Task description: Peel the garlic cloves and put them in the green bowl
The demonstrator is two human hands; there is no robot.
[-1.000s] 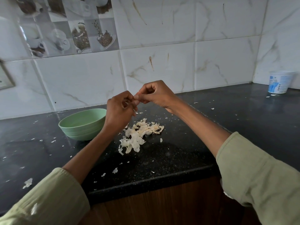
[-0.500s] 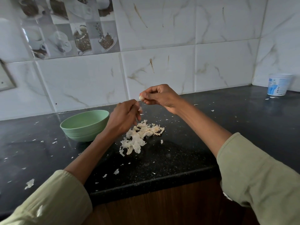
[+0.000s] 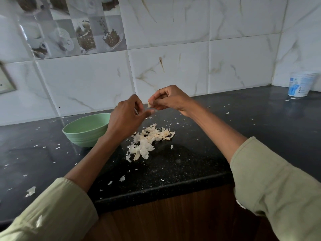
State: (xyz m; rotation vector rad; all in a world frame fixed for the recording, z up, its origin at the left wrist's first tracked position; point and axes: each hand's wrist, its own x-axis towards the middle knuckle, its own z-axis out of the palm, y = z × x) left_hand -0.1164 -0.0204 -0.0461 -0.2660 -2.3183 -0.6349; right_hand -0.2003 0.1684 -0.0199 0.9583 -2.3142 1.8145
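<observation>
The right hand [image 3: 171, 100] is raised above the black countertop [image 3: 199, 159] with its fingers curled, pinching a pale garlic clove [image 3: 149, 104] at the fingertips. The left hand [image 3: 125, 119] is held just beside it, slightly lower, thumb and forefinger drawn together at the tip; whether they hold a scrap of skin cannot be determined — the area is blurred. The two hands are close but do not clearly touch.

The green bowl [image 3: 85, 131] stands on the countertop to the left, partly behind the left wrist; its contents are not visible from this angle. A pile of garlic skins [image 3: 147, 141] lies on the countertop below the hands, with smaller flakes scattered around it. A white plastic tub [image 3: 299, 85] stands in the far right corner — against the tiled wall [image 3: 173, 70].
</observation>
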